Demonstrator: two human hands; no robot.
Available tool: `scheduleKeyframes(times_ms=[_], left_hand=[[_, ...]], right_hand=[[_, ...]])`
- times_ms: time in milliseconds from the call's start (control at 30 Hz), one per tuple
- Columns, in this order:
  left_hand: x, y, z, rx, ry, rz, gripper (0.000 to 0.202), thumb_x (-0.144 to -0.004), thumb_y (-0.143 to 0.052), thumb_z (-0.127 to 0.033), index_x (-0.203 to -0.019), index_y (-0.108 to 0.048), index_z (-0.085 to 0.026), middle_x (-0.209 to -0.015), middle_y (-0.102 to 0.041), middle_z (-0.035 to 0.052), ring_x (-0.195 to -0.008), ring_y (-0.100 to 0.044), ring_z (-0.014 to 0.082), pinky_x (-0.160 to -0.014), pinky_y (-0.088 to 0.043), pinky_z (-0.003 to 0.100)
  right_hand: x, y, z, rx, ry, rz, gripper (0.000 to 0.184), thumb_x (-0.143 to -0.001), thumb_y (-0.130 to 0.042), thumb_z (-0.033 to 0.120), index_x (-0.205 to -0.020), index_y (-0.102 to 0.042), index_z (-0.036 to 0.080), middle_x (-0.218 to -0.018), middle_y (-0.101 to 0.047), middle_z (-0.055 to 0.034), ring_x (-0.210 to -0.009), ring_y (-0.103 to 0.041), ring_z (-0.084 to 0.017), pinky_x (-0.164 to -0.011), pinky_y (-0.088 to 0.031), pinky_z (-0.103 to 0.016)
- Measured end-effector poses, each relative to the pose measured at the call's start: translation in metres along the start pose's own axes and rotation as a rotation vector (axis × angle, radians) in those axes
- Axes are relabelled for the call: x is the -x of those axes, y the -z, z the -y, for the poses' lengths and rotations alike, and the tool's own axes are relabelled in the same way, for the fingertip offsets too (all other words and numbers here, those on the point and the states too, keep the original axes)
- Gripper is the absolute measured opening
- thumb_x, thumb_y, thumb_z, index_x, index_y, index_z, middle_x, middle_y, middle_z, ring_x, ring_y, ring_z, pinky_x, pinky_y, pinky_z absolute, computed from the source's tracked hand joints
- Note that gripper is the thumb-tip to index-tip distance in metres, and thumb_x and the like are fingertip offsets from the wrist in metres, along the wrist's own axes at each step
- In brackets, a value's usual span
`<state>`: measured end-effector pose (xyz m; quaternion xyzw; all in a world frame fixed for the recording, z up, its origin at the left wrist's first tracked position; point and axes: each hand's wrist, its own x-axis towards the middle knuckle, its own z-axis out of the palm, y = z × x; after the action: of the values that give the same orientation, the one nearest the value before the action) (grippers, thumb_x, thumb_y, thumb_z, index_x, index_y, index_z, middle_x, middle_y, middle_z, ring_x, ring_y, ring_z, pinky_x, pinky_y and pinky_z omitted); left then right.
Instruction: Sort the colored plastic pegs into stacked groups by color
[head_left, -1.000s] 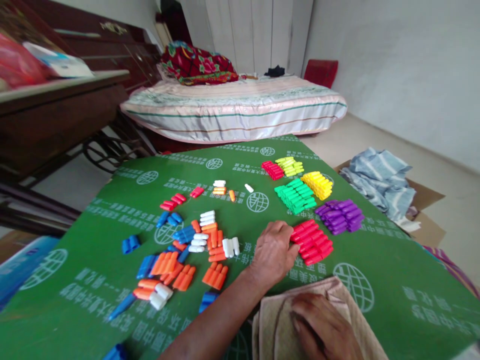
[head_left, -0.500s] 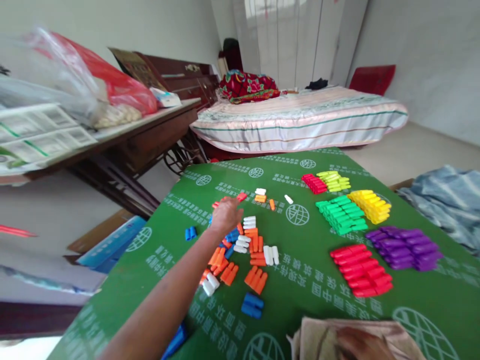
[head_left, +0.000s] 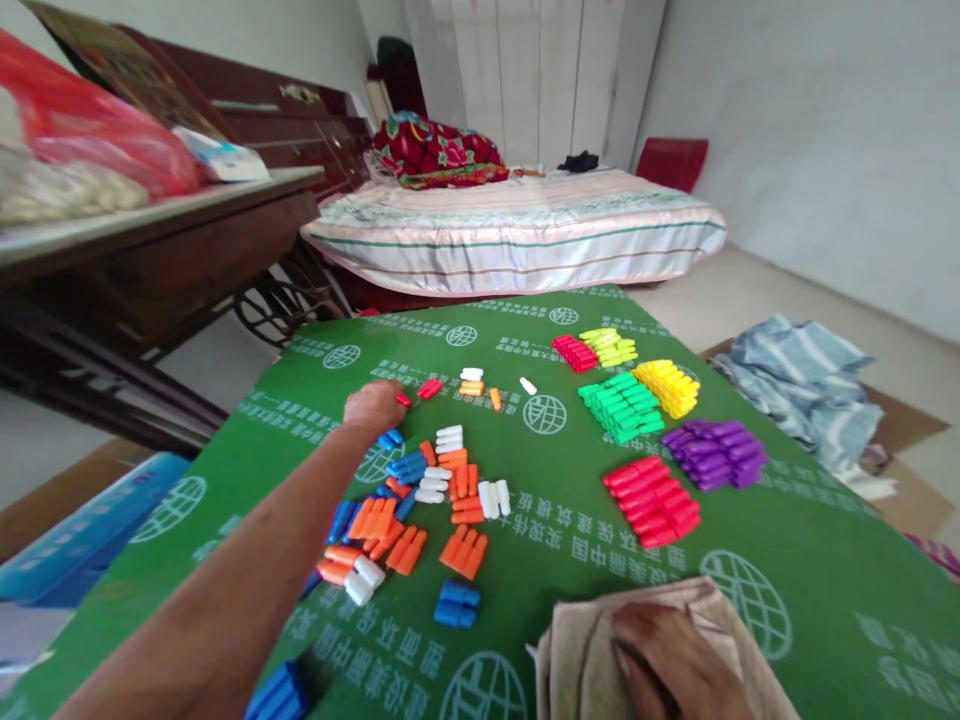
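Past the loose pieces on the left, my left hand (head_left: 373,405) is closed, its fingers curled at a small red plastic piece (head_left: 403,399) that sticks out at the fingertips. Another red piece (head_left: 430,388) lies just to its right. Below the hand is a mixed cluster of small bullet-shaped plastic pieces: blue (head_left: 407,466), orange (head_left: 463,551) and white (head_left: 494,498), many side by side in little groups. At the near edge, my right hand (head_left: 675,655) rests with bent fingers on a folded beige cloth (head_left: 574,650), gripping it.
Sorted piles of green (head_left: 619,407), yellow (head_left: 667,388), purple (head_left: 715,454), red (head_left: 652,502) and lime (head_left: 608,347) pieces lie on the right of the green board (head_left: 570,580). A bed (head_left: 517,240) stands beyond, a wooden sewing table (head_left: 225,235) to the left.
The view has turned to the right, so everything sits further left. My left hand has drawn slightly left and away from the cluster, near the red pieces. My right hand stays on the cloth.
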<state>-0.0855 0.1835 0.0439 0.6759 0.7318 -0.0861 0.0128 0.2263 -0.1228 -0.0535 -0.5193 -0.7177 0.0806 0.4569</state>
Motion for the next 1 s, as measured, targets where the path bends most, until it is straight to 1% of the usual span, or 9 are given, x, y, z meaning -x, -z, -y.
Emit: scheduleKeyframes(times_ms=[167,333,433,533,633,700,800,900,1000], left_hand=[[0.02,0.011,-0.012,0.086,-0.174,-0.08,0.027,-0.081,-0.052,-0.021,-0.106,-0.06,-0.014,-0.113,-0.061,0.0108,-0.103,-0.058,0.0253,-0.088,-0.045,0.038],[0.093,0.014,-0.061,0.262,-0.589,-0.036,0.028,-0.077,-0.055,-0.021,-0.104,-0.061,-0.025,-0.113,-0.062,0.0001,-0.1,-0.058,0.0152,-0.088,-0.042,0.022],[0.151,0.011,-0.095,0.494,-0.968,0.031,0.03,-0.078,-0.048,-0.013,-0.103,-0.059,-0.025,-0.109,-0.063,0.0028,-0.105,-0.055,0.0169,-0.091,-0.042,0.027],[0.193,0.01,-0.122,0.642,-1.107,0.141,0.032,-0.078,-0.046,-0.007,-0.1,-0.058,-0.026,-0.105,-0.063,0.0028,-0.103,-0.056,0.0161,-0.088,-0.044,0.026],[0.214,0.01,-0.14,0.74,-1.12,0.216,0.038,-0.076,-0.047,-0.004,-0.105,-0.056,-0.027,-0.105,-0.063,0.0028,-0.102,-0.056,0.0165,-0.087,-0.045,0.026],[0.219,0.006,-0.147,0.796,-1.117,0.246,0.04,-0.077,-0.047,-0.004,-0.109,-0.055,-0.027,-0.108,-0.063,0.0031,-0.105,-0.056,0.0164,-0.09,-0.045,0.026],[0.222,-0.007,-0.154,0.909,-1.074,0.229,0.046,-0.078,-0.047,-0.005,-0.119,-0.05,-0.026,-0.12,-0.059,0.0036,-0.114,-0.052,0.0148,-0.097,-0.042,0.026],[0.228,-0.022,-0.161,1.051,-0.83,0.189,0.045,-0.073,-0.053,-0.007,-0.115,-0.053,-0.024,-0.118,-0.061,0.0033,-0.107,-0.056,0.015,-0.087,-0.046,0.024],[0.234,-0.027,-0.17,1.205,-0.553,0.37,0.015,-0.07,-0.056,-0.013,-0.082,-0.062,-0.02,-0.082,-0.066,0.0,-0.077,-0.061,0.0139,-0.065,-0.047,0.023]], right_hand=[[-0.007,0.006,-0.002,0.009,0.056,0.057,0.019,-0.085,-0.052,0.015,-0.101,-0.059,0.02,-0.088,-0.068,-0.0048,-0.081,-0.064,-0.016,-0.073,-0.053,-0.025],[-0.015,0.014,0.001,0.01,0.096,0.12,0.029,-0.079,-0.056,0.009,-0.106,-0.057,0.019,-0.089,-0.068,-0.0048,-0.08,-0.063,-0.015,-0.071,-0.053,-0.022],[-0.019,0.015,0.006,-0.068,-0.036,0.107,0.03,-0.08,-0.057,0.012,-0.109,-0.057,0.021,-0.091,-0.069,-0.0056,-0.083,-0.064,-0.017,-0.073,-0.054,-0.025],[-0.023,0.013,0.011,-0.276,-0.311,0.107,0.036,-0.082,-0.06,0.02,-0.118,-0.056,0.022,-0.089,-0.07,-0.0038,-0.08,-0.066,-0.016,-0.071,-0.054,-0.023],[-0.028,0.012,0.014,-0.612,-0.642,0.108,0.037,-0.086,-0.058,0.032,-0.121,-0.054,0.021,-0.074,-0.067,-0.0011,-0.068,-0.063,-0.014,-0.06,-0.051,-0.022],[-0.032,0.013,0.016,-0.806,-0.804,0.094,0.03,-0.086,-0.058,0.038,-0.108,-0.061,0.018,-0.068,-0.065,-0.0012,-0.063,-0.06,-0.013,-0.055,-0.048,-0.022],[-0.038,0.016,0.018,-0.985,-0.924,0.026,0.026,-0.081,-0.063,0.042,-0.082,-0.065,0.016,-0.067,-0.064,-0.0024,-0.057,-0.056,-0.011,-0.051,-0.043,-0.021],[-0.041,0.02,0.02,-1.054,-1.013,-0.055,0.028,-0.076,-0.068,0.042,-0.077,-0.065,0.015,-0.067,-0.065,-0.0032,-0.055,-0.055,-0.011,-0.05,-0.041,-0.02],[-0.045,0.023,0.02,-1.102,-1.046,-0.113,0.029,-0.075,-0.07,0.043,-0.077,-0.065,0.014,-0.067,-0.065,-0.0034,-0.054,-0.054,-0.01,-0.049,-0.041,-0.02]])
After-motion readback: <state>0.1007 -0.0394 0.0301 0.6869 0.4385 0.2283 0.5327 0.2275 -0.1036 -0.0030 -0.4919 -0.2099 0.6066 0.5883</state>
